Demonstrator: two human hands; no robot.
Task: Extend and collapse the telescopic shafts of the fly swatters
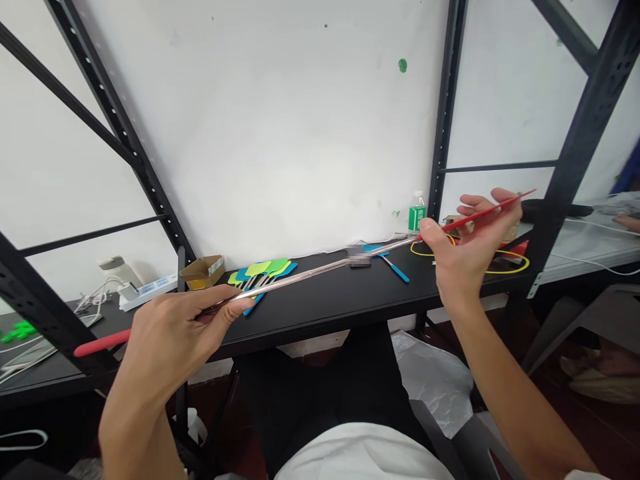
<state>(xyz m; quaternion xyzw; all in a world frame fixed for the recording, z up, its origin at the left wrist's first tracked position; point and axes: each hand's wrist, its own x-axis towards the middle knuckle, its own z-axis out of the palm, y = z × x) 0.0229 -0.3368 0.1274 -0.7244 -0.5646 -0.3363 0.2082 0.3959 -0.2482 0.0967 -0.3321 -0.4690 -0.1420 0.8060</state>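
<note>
A red telescopic fly swatter [300,275] stretches between my hands above the table, its long metal rod slanting up to the right. My left hand [173,333] is closed around the rod's left part, and the red grip sticks out beyond it. At the other end, my right hand [467,250] holds the thin red head, seen edge-on, between thumb and fingers. Behind the rod lie several green and blue fly swatters [267,269] in a fanned pile. A blue-handled one [396,269] rests on the table farther right, partly hidden by a blurred patch.
The black table [320,300] stands against a white wall between dark metal posts. An open cardboard box [203,272], a white power strip [150,291] and cables are at left. A green-labelled bottle [417,212] and yellow cord [510,268] are at right. Another person's hand [629,222] shows at the right edge.
</note>
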